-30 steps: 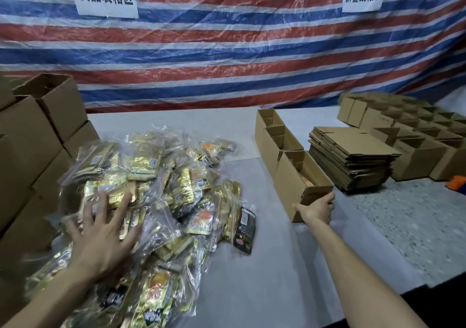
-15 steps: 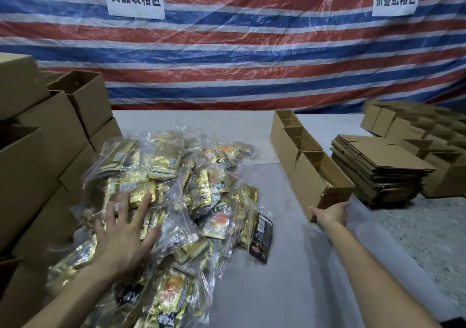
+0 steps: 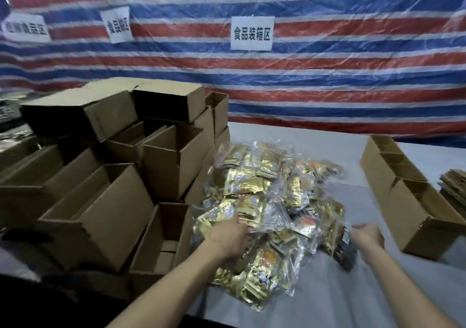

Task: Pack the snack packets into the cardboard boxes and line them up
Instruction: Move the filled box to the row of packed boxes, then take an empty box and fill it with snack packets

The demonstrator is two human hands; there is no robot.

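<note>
The left hand (image 3: 228, 237) reaches forward onto the near-left part of the packets (image 3: 272, 201), its fingertips lost in blur among the wrappers, so I cannot tell whether it grips any. The right hand (image 3: 367, 234) hovers palm-up, fingers loosely curled and holding nothing, just off the heap's right side. The heap lies mid-bench and runs almost to the near edge, tight against the stacked boxes (image 3: 113, 176) on the left, while a strip of bare bench (image 3: 327, 290) separates it from the box row (image 3: 403, 201) along the right edge.
</note>
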